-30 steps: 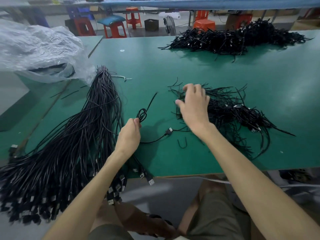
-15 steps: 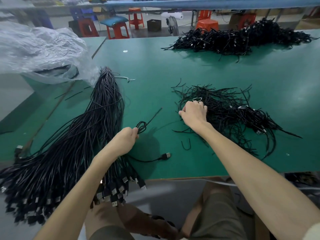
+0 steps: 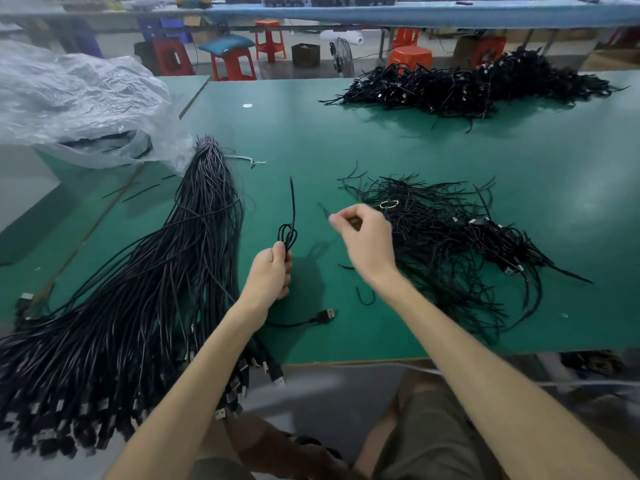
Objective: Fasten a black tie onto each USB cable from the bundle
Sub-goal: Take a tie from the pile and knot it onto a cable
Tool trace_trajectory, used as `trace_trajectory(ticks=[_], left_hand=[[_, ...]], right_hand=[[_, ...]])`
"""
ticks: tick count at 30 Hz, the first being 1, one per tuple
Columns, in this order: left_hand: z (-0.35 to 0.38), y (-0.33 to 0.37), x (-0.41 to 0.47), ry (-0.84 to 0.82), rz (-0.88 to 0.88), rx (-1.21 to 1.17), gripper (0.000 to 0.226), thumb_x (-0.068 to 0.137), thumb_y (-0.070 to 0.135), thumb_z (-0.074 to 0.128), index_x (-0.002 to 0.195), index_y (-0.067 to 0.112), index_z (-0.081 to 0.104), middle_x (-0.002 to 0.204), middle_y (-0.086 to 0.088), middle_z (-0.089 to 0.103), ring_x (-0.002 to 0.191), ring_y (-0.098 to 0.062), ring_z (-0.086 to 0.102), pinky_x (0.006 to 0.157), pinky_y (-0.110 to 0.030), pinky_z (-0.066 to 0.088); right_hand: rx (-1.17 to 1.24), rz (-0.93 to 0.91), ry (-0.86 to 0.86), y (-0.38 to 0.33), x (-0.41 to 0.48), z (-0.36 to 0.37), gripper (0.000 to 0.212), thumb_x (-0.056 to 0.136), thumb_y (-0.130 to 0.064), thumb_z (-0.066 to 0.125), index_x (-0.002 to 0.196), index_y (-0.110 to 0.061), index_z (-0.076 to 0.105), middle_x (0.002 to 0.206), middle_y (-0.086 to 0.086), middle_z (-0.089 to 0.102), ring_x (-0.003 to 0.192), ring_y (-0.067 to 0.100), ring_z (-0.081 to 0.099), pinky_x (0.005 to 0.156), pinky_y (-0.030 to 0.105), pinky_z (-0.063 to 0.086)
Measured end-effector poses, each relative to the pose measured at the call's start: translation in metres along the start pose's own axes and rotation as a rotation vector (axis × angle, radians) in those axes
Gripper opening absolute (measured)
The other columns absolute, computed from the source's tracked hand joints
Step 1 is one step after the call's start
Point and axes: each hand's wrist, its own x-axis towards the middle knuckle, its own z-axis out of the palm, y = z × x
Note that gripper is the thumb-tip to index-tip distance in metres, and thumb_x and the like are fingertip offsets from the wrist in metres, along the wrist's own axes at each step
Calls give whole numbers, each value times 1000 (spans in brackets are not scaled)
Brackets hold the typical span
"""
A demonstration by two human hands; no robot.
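Note:
My left hand (image 3: 272,271) grips a folded USB cable (image 3: 289,233); its loops and one loose end stick up above the fist, and its USB plug (image 3: 325,315) lies on the table below. My right hand (image 3: 365,237) is lifted just left of the loose pile of black ties (image 3: 450,237) and pinches one thin black tie (image 3: 325,211) between thumb and fingers. The long bundle of black USB cables (image 3: 156,271) lies to the left, its plugs hanging over the table's front edge.
The green table (image 3: 346,143) carries a pile of tied cables (image 3: 467,88) at the back right. A crumpled clear plastic bag (image 3: 76,105) sits at the left. One stray tie (image 3: 365,297) lies near my right wrist. Red and orange stools stand beyond the table.
My right hand has come off the tie pile and lifted to the left with one tie pinched. My left hand has raised the folded cable a little.

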Motion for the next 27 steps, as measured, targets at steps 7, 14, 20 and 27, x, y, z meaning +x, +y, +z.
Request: trace_trajectory(ticks=[7,14,20,27], left_hand=[[0,-9,-5,2,144,62,38,113,31,30,80,16,40,56,14,34,44,-4,29,40,-18,26],[2,-11,-6,2,276,203,39,113,26,33,76,18,43,66,5,41,56,-9,35,53,-24,30],[1,-13,-9,-59,327,210,39,112,32,33,78,19,47,70,8,44,56,-3,37,55,-21,33],[1,-10,-8,-48,333,184,44,113,33,32,72,19,42,54,18,42,52,-2,34,51,-18,31]], right_hand=[[202,5,-176,6,-45,43,8,92,-20,76,92,-12,74,84,-6,73,79,3,64,75,14,47],[349,131,-66,22,-48,49,16,87,-21,81,90,-12,69,85,-1,72,85,18,68,82,34,55],[381,167,-38,26,-48,49,25,84,-27,84,85,-15,63,76,-5,63,72,11,58,75,33,51],[400,152,-57,26,-48,47,32,80,-33,87,81,-16,60,68,-14,55,64,4,50,65,21,45]])
